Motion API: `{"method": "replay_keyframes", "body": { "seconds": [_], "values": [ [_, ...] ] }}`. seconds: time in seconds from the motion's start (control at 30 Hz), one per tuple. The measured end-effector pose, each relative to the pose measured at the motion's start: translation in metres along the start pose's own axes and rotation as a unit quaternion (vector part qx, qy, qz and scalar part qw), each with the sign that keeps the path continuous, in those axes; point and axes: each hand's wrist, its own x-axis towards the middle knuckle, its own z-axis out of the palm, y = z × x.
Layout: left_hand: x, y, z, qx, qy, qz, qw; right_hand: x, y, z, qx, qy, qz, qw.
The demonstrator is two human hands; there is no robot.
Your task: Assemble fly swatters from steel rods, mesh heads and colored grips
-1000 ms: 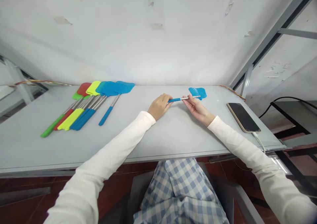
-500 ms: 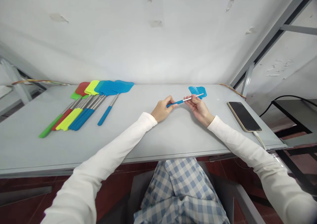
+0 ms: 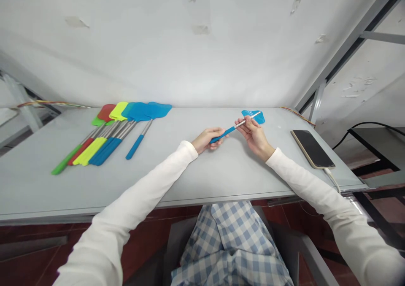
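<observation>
My left hand (image 3: 210, 139) is closed on the blue grip of a fly swatter handle (image 3: 222, 135). The handle's silver metal rod slants up to the right, and my right hand (image 3: 254, 138) pinches it near its far end. No head is on the rod's tip. Just behind that tip, a blue fly swatter head (image 3: 260, 117) lies on the table, partly covered by the rod and my right fingers.
Several fly swatters (image 3: 103, 144) in green, red, yellow and blue lie in a row on the left of the grey table (image 3: 177, 176). A single blue swatter (image 3: 139, 139) lies beside them. A phone (image 3: 312, 149) with a white cable lies at the right. A white wall stands behind.
The handle has tilted more steeply, its tip rising and its grip end dropping slightly. My left hand has turned, its fingers now wrapped under the grip. My right hand keeps its pinch.
</observation>
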Motion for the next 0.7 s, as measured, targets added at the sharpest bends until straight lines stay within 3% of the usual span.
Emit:
{"method": "replay_keyframes", "body": {
  "seconds": [0.1, 0.17, 0.23, 0.33, 0.47, 0.53, 0.6, 0.63, 0.7],
  "values": [
    [0.0, -0.008, 0.004, 0.167, 0.105, 0.126, 0.972, 0.003, 0.003, -0.002, 0.002, 0.024, 0.002, 1.0],
    [0.0, -0.013, 0.001, 0.32, 0.141, 0.21, 0.913, 0.004, 0.004, -0.004, -0.002, 0.034, 0.002, 0.999],
    [0.001, -0.016, -0.004, 0.455, 0.141, 0.279, 0.834, 0.004, 0.005, -0.004, -0.008, 0.044, 0.003, 0.999],
    [0.002, -0.017, -0.011, 0.564, 0.145, 0.321, 0.747, 0.004, 0.005, -0.005, -0.015, 0.055, 0.006, 0.998],
    [0.005, -0.017, -0.012, 0.651, 0.168, 0.318, 0.668, 0.002, 0.007, -0.004, -0.013, 0.074, 0.002, 0.997],
    [0.005, -0.017, -0.01, 0.678, 0.161, 0.314, 0.645, 0.001, 0.008, -0.004, -0.011, 0.086, 0.007, 0.996],
    [0.004, -0.018, -0.006, 0.687, 0.157, 0.305, 0.641, 0.001, 0.008, -0.005, -0.013, 0.09, 0.012, 0.996],
    [0.004, -0.018, -0.005, 0.681, 0.155, 0.299, 0.65, 0.0, 0.008, -0.005, -0.016, 0.088, 0.014, 0.996],
    [0.003, -0.017, -0.003, 0.645, 0.143, 0.284, 0.696, 0.0, 0.006, -0.005, -0.022, 0.074, 0.013, 0.997]
  ]
}}
